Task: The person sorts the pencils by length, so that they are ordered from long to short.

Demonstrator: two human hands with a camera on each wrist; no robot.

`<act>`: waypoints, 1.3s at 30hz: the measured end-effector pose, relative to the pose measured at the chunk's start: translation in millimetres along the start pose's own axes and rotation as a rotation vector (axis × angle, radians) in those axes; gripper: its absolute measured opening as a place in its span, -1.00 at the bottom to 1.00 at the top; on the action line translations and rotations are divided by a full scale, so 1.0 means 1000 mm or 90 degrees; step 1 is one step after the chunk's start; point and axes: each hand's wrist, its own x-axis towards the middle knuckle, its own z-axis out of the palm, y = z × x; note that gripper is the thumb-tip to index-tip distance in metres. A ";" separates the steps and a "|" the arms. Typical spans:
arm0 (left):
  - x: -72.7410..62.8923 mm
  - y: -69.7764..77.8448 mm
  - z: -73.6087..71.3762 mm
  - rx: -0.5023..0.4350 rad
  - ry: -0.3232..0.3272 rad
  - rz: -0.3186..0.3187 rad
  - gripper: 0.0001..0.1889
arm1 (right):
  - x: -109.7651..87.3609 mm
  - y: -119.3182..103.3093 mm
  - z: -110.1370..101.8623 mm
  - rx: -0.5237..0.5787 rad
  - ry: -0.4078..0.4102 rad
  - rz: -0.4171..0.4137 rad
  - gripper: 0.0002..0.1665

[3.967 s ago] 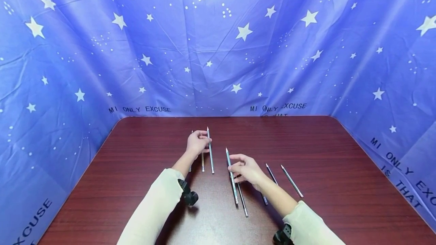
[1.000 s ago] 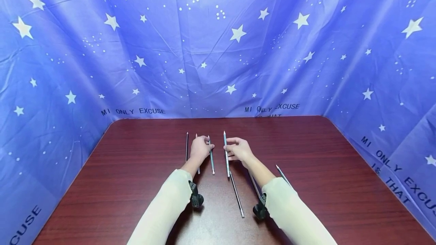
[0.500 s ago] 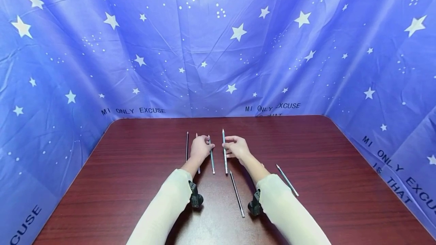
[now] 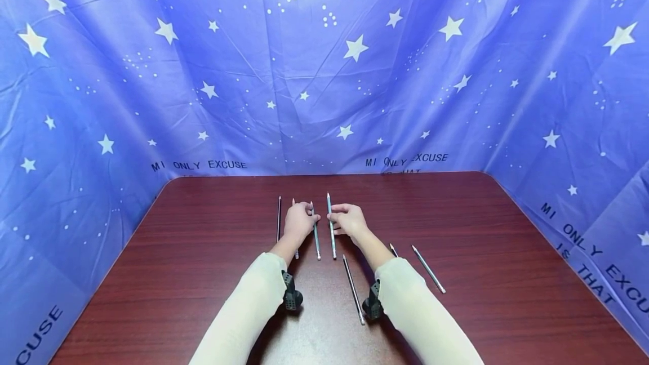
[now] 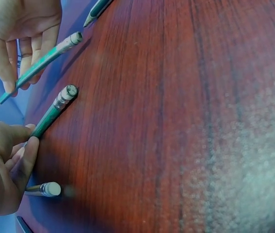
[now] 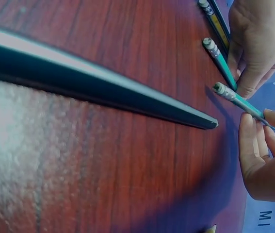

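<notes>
My left hand (image 4: 300,220) pinches a green pencil (image 4: 316,241) between thumb and finger, its eraser end toward me. Just right of it, my right hand (image 4: 351,221) holds a second green pencil (image 4: 332,235) by the middle, point facing away. That pencil seems slightly raised, with a shadow under it in the right wrist view. The two pencils are nearly parallel, with a narrow gap between them. Left of these lie a yellow pencil (image 6: 217,24), partly hidden by my left hand, and a black pencil (image 4: 279,216).
A dark pencil (image 4: 352,289) lies slanted on the brown table (image 4: 213,297), nearer me. Another pencil (image 4: 392,250) is mostly covered by my right sleeve. Farther right rests one more pencil (image 4: 428,269). A blue starry curtain (image 4: 284,72) surrounds the table's far side.
My right hand has carried its green pencil away from me and leftward, up beside the left hand's pencil. The left hand shifted slightly earlier, then stayed nearly still over the last second.
</notes>
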 end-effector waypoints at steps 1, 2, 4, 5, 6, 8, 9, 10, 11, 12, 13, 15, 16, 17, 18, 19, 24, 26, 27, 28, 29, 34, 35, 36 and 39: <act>0.000 0.000 0.001 0.001 0.000 0.001 -0.72 | 0.000 0.001 0.000 -0.001 0.001 0.000 -0.57; 0.000 -0.001 0.001 -0.001 -0.001 0.001 -0.73 | 0.001 0.002 0.001 -0.003 0.001 0.000 -0.58; 0.001 -0.001 0.002 0.000 -0.003 0.001 -0.73 | 0.002 0.005 0.001 -0.005 0.002 0.000 -0.59; 0.000 -0.002 0.003 0.000 -0.004 0.001 -0.73 | 0.003 0.006 0.001 -0.005 0.003 0.002 -0.60; 0.000 -0.002 0.003 0.000 -0.004 0.002 -0.73 | 0.003 0.007 0.002 -0.006 0.004 0.001 -0.60; 0.000 -0.002 0.003 0.003 -0.003 0.004 -0.74 | 0.004 0.009 0.002 -0.009 0.005 -0.001 -0.62; -0.001 -0.002 0.002 0.004 -0.001 0.004 -0.74 | 0.005 0.009 0.002 -0.012 0.005 0.000 -0.62; -0.001 -0.002 0.002 0.006 0.001 0.006 -0.74 | 0.005 0.010 0.003 -0.016 0.007 0.003 -0.62; -0.002 -0.003 0.002 0.008 0.002 0.008 -0.75 | 0.005 0.010 0.003 -0.022 0.009 0.004 -0.63; -0.002 -0.003 0.002 0.009 0.003 0.009 -0.75 | 0.005 0.011 0.003 -0.029 0.010 0.006 -0.63; -0.002 -0.003 0.002 0.010 0.004 0.011 -0.75 | 0.005 0.011 0.003 -0.034 0.011 0.009 -0.64; -0.002 -0.003 0.002 0.013 0.006 0.013 -0.75 | 0.005 0.011 0.002 -0.043 0.012 0.012 -0.64; -0.002 -0.003 0.002 0.014 0.005 0.014 -0.75 | 0.005 0.012 0.002 -0.046 0.013 0.012 -0.65; -0.002 -0.003 0.002 0.014 0.004 0.014 -0.75 | 0.005 0.012 0.002 -0.046 0.013 0.012 -0.65; -0.001 -0.003 0.002 0.014 0.005 0.015 -0.75 | 0.005 0.012 0.002 -0.047 0.013 0.009 -0.65; -0.001 -0.003 0.002 0.016 0.007 0.016 -0.75 | 0.005 0.011 0.002 -0.047 0.012 0.007 -0.65; 0.000 -0.003 0.002 0.012 0.007 0.015 -0.75 | 0.006 0.010 0.003 -0.052 0.013 0.002 -0.64; 0.001 -0.002 0.002 0.013 0.005 0.014 -0.75 | 0.007 0.010 0.003 -0.056 0.016 0.002 -0.65; 0.001 -0.002 0.002 0.015 0.004 0.013 -0.75 | 0.007 0.010 0.004 -0.057 0.017 0.002 -0.65; 0.001 -0.002 0.002 0.018 0.005 0.014 -0.74 | 0.008 0.010 0.004 -0.062 0.018 -0.001 -0.66; 0.001 -0.002 0.002 0.018 0.005 0.014 -0.74 | 0.008 0.010 0.004 -0.064 0.018 -0.004 -0.66; 0.001 -0.002 0.000 0.012 0.005 0.013 -0.72 | 0.012 0.010 0.007 -0.077 0.021 -0.008 -0.67; 0.001 -0.002 0.000 0.010 0.004 0.012 -0.72 | 0.013 0.010 0.007 -0.079 0.023 -0.007 -0.67; 0.001 -0.002 0.000 0.007 0.002 0.011 -0.72 | 0.013 0.010 0.007 -0.083 0.026 -0.008 -0.68; 0.001 -0.002 0.001 -0.002 -0.005 0.006 -0.71 | 0.014 0.010 0.008 -0.094 0.035 -0.006 -0.69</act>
